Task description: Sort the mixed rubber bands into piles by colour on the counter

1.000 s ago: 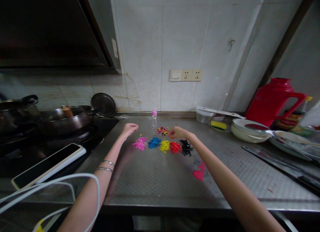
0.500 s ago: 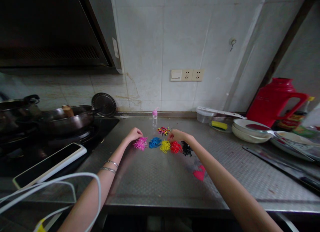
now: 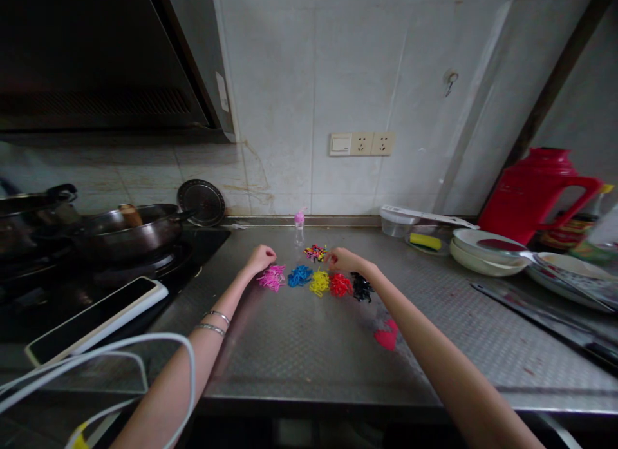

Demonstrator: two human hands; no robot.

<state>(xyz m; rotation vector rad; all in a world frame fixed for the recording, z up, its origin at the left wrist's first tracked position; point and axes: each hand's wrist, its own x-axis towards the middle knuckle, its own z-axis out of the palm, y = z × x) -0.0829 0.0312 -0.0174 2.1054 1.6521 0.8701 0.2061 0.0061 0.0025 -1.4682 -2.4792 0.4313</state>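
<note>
Small piles of what look like rubber bands lie in a row: pink, blue, yellow, red and black. Behind them is a smaller mixed-colour pile. My left hand hovers by the back left of the pink pile, fingers curled together; anything between them is too small to see. My right hand reaches over the red pile, its fingertips closed at the right edge of the mixed pile. Whatever they pinch is hidden. A clear bottle with a pink top stands behind.
At left are a stove with a pan, a phone-like device and white cables. On the right stand a red thermos, stacked bowls, a yellow sponge and a long knife-like blade.
Both hands stay almost in place, with the right fingertips still at the mixed pile. The view has shifted very slightly. The piles look the same.
</note>
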